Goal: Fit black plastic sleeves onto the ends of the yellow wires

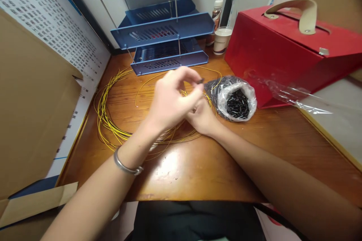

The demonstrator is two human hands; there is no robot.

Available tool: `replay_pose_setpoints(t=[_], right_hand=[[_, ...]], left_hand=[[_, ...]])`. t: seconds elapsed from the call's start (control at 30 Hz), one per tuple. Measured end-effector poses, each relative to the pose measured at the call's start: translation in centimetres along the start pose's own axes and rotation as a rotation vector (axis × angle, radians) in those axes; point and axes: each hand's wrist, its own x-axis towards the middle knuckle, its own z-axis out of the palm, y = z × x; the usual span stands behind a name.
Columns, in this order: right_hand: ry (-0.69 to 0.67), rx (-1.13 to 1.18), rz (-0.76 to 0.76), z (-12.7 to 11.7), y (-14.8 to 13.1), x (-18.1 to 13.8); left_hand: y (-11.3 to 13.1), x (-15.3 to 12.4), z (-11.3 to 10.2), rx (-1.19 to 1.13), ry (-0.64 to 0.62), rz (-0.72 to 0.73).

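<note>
Left hand [174,99], with one bracelet [124,163] on its wrist, pinches one small dark piece [200,81] between thumb and forefinger, just left of the plastic bag [223,99] as the person faces it; the right hand [204,118], also left of the bag, is curled lower down and partly covered by the other, so I cannot tell whether its fingers grip anything. Yellow wire [103,111] lies in loops farther left of the bag, partly blocked from sight by the hands; its strands are too tangled to count; black pieces [237,105], also past counting, show in the bag's open mouth. Behind the bag and to its left stands one blue rack [169,62], three trays in view; behind the bag are one bottle [217,9] and one cup [222,41]; right of it sits one red box [254,52] with one pale handle [308,15], a strip of clear plastic [299,99] hanging across its front; brown cardboard [31,94] stands far left of the bag; the wooden table [209,173] carries bag and wire.
</note>
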Motion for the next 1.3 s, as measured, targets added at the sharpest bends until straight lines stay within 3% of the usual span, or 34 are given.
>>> replay_pose_setpoints(t=[0.13,0.3,0.7,1.0,1.3], right_hand=[[0.024,0.023,-0.01,0.1,0.0,-0.2],[0.094,0.071,0.009,0.2,-0.2,-0.3],[0.156,0.151,-0.021,0.3,-2.5,-1.5],[0.374,0.084,-0.027,0.5,-2.5,-1.9],[0.361,0.06,-0.018,0.7,-2.8,-2.0]], left_hand=[[-3.5,-0.9,-2.4,-0.051,0.146,-0.137],[-5.7,-2.7,-2.5,-0.201,0.156,-0.3],[-5.7,-4.3,-0.8,-0.496,0.166,-0.415],[-5.5,-4.3,-0.8,-0.511,0.113,-0.444],[-5.1,-4.5,-0.9,-0.563,0.073,-0.396]])
